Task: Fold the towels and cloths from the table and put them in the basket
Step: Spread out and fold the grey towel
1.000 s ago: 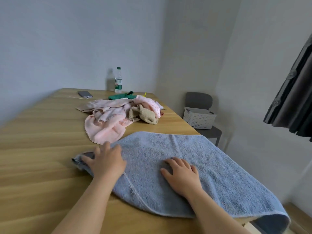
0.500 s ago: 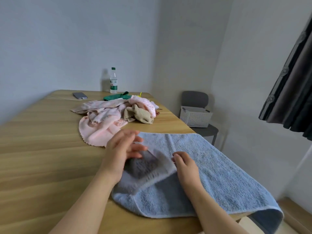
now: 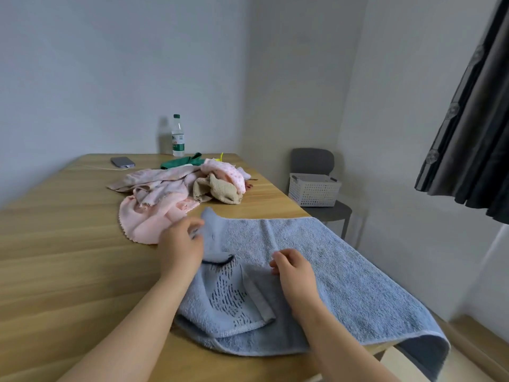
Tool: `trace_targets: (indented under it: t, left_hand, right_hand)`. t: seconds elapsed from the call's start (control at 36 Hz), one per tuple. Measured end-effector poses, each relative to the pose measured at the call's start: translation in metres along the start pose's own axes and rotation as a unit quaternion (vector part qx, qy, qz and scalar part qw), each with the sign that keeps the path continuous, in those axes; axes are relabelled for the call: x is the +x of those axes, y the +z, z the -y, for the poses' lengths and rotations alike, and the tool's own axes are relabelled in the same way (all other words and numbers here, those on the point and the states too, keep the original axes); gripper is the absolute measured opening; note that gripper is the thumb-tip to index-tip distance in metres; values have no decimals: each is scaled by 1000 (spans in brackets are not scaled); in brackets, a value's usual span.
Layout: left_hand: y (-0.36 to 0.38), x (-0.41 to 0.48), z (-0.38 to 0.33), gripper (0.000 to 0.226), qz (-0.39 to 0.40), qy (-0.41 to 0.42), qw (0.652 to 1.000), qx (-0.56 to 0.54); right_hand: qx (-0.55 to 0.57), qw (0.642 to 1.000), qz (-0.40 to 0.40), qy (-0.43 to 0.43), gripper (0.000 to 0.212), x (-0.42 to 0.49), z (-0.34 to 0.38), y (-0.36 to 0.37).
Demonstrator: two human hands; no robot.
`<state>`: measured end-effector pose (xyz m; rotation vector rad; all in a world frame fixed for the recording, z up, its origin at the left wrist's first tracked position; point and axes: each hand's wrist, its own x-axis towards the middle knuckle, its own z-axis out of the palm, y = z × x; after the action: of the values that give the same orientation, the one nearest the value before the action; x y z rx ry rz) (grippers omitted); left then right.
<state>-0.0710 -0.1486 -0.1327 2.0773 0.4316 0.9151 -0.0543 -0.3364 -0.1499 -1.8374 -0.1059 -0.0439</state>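
Slippage threatened: the left hand (image 3: 180, 245) pinched a raised corner of the blue towel (image 3: 344, 285) on the table (image 3: 68, 257); the right hand (image 3: 294, 274), fingers curled, touched its fold, grip unclear. Overhanging weight could drag it floorward.

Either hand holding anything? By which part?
Left hand pinches the towel by the raised corner of its left end. Right hand lies curled on the towel's middle; whether it grips cannot be told.

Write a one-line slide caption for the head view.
Left hand pinches a corner of the blue towel while the right hand rests on it, on the table.
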Motion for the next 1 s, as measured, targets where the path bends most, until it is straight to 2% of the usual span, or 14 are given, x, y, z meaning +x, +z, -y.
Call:
trace_targets:
  t: [0.06, 0.11, 0.14, 0.17, 0.19, 0.25, 0.31, 0.39, 0.53, 0.58, 0.69, 0.81, 0.89, 1.0]
  left_hand:
    - [4, 2, -33, 22, 61, 37, 982, -178]
    - [8, -2, -64, 23, 202, 32, 911, -359]
    - [11, -4, -73, 26, 251, 39, 887, -386]
    - [14, -6, -79, 25, 274, 56, 881, -381]
    - [18, -6, -79, 20, 265, 72, 894, -355]
    - [26, -6, -67, 18, 188, 87, 948, -242]
    - [34, -5, -46, 17, 150, 33, 984, -85]
    - [40, -12, -22, 35, 235, -91, 965, 69]
    - [47, -23, -26, 57, 305, -97, 946, 52]
    - [51, -25, -30, 51, 315, -76, 945, 44]
    - [44, -24, -25, 23, 255, -71, 964, 18]
    - [30, -23, -12, 21, 234, -63, 969, 37]
    - [13, -16, 1, 21, 219, -71, 971, 63]
    - [-27, -3, 29, 20, 218, -76, 967, 107]
  right_hand:
    - [62, 998, -3, 19, 16, 2, 1, -4]
    - [143, 989, -19, 35, 16, 4, 1, -7]
    - [173, 984, -30, 38, 16, 5, 1, -10]
    - [198, 979, -41, 41, 17, 6, 0, -12]
    - [220, 973, -48, 40, 21, 6, 1, -15]
    - [251, 966, -33, 45, 31, 7, -1, -20]
    - [251, 966, -13, 62, 34, 7, -1, -23]
    - [238, 968, -15, 77, 37, 9, -4, -22]
    - [217, 973, -7, 84, 34, 11, -6, -22]
    - [214, 973, -1, 85, 31, 11, -7, -21]
    - [150, 986, -6, 74, 24, 14, -6, -18]
    - [146, 984, 10, 99, 2, 14, 0, -6]
    - [154, 981, 31, 111, 18, 10, 4, 16]
    - [178, 973, 78, 126, 14, 0, 18, 52]
